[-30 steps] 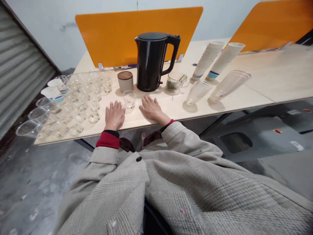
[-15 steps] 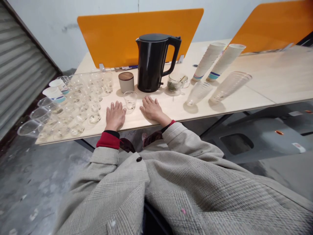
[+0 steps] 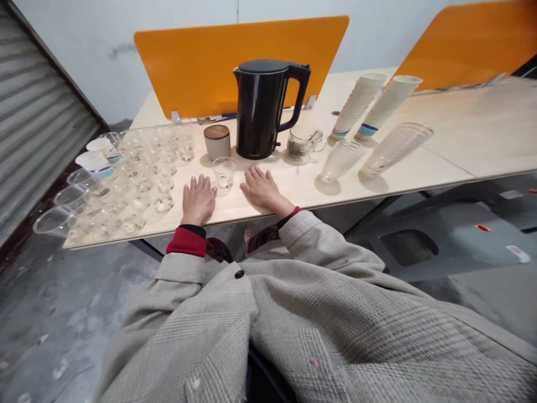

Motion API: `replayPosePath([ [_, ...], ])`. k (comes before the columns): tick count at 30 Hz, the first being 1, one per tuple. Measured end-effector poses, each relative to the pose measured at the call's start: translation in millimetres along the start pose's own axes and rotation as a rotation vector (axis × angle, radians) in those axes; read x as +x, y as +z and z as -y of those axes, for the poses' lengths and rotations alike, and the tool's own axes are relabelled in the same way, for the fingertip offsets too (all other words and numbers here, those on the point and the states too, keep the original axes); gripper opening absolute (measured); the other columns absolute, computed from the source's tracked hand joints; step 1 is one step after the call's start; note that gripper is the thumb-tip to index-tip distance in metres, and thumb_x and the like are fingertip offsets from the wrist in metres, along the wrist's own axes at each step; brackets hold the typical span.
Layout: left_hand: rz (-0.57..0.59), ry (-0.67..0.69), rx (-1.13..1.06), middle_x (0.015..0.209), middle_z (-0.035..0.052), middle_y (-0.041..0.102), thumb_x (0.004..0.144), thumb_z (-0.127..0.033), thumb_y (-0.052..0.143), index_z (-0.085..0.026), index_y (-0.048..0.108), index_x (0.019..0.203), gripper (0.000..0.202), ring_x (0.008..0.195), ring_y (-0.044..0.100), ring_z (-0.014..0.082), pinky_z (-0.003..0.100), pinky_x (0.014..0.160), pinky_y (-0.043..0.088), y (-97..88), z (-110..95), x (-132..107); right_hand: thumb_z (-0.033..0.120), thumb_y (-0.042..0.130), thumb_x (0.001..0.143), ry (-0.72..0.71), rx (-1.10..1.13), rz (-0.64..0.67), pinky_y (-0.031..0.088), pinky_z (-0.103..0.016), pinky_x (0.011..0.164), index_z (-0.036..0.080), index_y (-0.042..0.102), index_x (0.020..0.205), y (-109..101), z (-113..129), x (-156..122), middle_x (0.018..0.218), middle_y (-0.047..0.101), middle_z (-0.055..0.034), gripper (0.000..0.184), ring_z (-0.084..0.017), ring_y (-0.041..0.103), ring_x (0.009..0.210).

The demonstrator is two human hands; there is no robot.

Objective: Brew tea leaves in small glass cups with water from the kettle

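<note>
Both palms lie flat on the pale wooden table. My left hand [image 3: 198, 200], fingers stretched out, is just left of a clear plastic cup [image 3: 225, 173] with some dark bits at its bottom. To the right of that cup rests my right hand [image 3: 263, 188], open, holding nothing. Behind the cup stand a grey canister [image 3: 217, 146] with a wooden lid and a black electric kettle [image 3: 259, 115], its handle pointing right. A glass cup [image 3: 298, 144] beside the kettle contains dried green leaves and what looks like a small scoop.
Many clear plastic cups [image 3: 134, 196] with bits inside crowd the table's left end, along with two paper cups [image 3: 95, 163]. On the right lean stacks of paper cups [image 3: 361, 103] and clear cups [image 3: 394, 150]. An orange divider [image 3: 188, 67] stands behind; a grey stool [image 3: 457, 235] is at right.
Both hands stay flat in the same places on the table. Only the camera view has shifted very slightly.
</note>
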State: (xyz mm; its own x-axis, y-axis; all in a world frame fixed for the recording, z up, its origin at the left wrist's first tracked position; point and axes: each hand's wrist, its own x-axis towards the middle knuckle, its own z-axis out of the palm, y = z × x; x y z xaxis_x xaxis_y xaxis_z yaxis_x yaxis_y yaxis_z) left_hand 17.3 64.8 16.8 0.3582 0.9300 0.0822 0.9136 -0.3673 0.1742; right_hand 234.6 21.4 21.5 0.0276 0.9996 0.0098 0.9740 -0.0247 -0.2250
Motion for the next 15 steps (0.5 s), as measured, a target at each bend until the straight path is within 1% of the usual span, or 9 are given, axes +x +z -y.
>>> replayPosePath([
  [6, 0.0, -0.005, 0.01, 0.182, 0.0099, 0.027, 0.11, -0.047, 0.019, -0.018, 0.036, 0.171, 0.069, 0.171, 0.019, 0.0352, 0.061, 0.138, 0.018, 0.0, 0.3, 0.2, 0.04, 0.029, 0.109, -0.004, -0.005, -0.008, 0.014, -0.065, 0.137, 0.001, 0.031, 0.169, 0.2, -0.2, 0.0, 0.181, 0.023, -0.0214, 0.071, -0.036, 0.018, 0.171],
  [15, 0.016, -0.005, 0.006, 0.183, 0.01, 0.025, 0.111, -0.045, 0.019, -0.015, 0.034, 0.171, 0.069, 0.171, 0.018, 0.0368, 0.061, 0.138, 0.017, -3.7, -1.9, -1.6, 0.04, 0.029, 0.11, 0.002, -0.008, 0.001, 0.013, -0.063, 0.137, 0.001, 0.031, 0.169, -1.0, 0.7, -0.6, 0.181, 0.023, -0.0204, 0.071, -0.035, 0.017, 0.171],
])
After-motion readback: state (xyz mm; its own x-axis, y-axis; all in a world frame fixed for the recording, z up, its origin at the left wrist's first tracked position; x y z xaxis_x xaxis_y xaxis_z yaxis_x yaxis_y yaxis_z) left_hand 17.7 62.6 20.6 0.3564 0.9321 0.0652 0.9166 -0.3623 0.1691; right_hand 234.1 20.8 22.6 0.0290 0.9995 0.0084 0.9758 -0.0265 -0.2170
